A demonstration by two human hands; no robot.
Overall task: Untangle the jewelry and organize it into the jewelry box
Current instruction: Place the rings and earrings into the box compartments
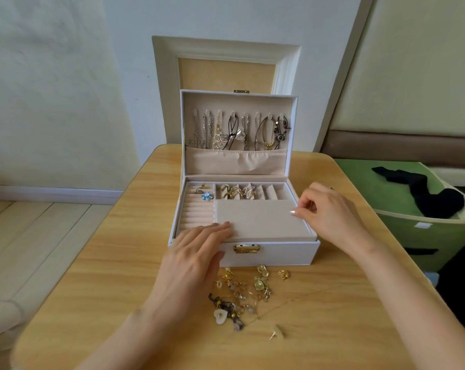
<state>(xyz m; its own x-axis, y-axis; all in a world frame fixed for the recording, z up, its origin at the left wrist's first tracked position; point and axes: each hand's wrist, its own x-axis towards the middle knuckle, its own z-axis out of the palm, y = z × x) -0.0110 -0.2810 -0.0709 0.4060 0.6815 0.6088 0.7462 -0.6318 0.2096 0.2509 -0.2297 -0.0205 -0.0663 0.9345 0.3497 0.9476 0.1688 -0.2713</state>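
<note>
Wooden table (92, 276), jewelry box (279, 253): left hand (196, 252) lies flat on its pad (258, 222), right hand (324, 209) pinches the pad's edge.

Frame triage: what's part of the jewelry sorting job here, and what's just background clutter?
Job: jewelry box; beige pad, with left hand resting on it and right hand at its edge; tangled jewelry pile; loose stud; hung necklaces; stored rings.

Lying about: green bin; black cloth in it; white frame behind the box.
</note>
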